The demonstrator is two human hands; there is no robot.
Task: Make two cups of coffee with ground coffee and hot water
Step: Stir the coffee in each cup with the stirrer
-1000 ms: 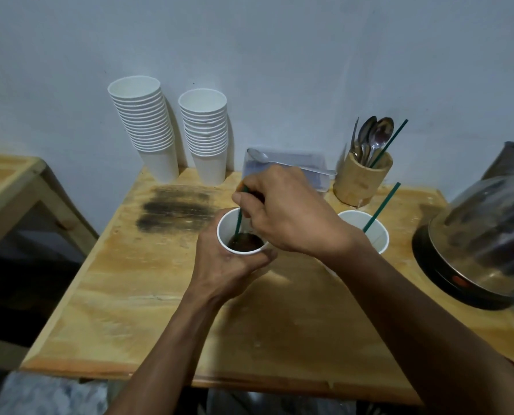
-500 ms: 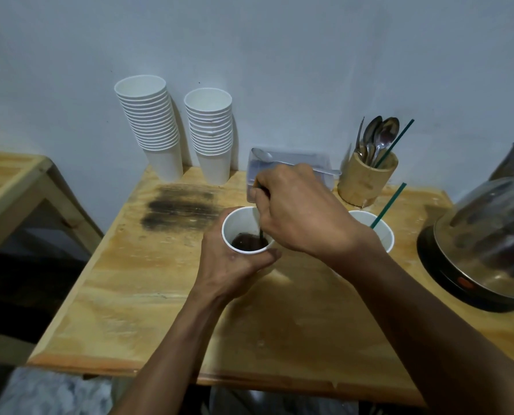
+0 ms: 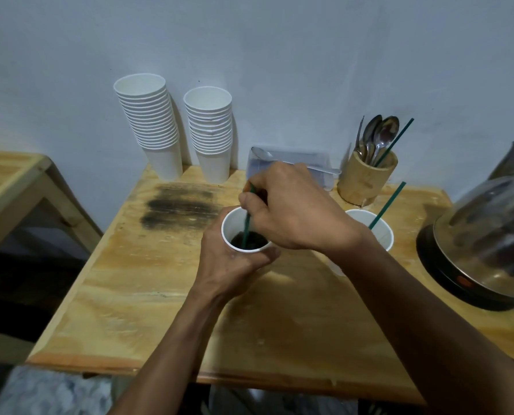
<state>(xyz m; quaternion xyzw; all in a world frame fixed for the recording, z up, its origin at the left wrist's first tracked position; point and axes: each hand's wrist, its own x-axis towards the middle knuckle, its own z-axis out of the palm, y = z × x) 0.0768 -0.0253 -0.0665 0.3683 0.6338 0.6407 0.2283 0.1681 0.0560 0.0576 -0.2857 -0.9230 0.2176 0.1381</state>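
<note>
My left hand grips a white paper cup with dark coffee in it, near the middle of the wooden table. Just above the cup, my right hand pinches a green stir stick whose lower end dips into the coffee. A second white paper cup stands to the right, partly behind my right wrist, with another green stir stick leaning out of it. What that cup holds is hidden.
Two stacks of white paper cups stand at the back by the wall. A clear plastic box with a spoon across it sits behind my hands. A bamboo holder with spoons is back right. A kettle occupies the right edge.
The stick in my right hand has swung round inside the cup, first toward the right side, then back to the left. My left hand has kept its grip on the cup.
</note>
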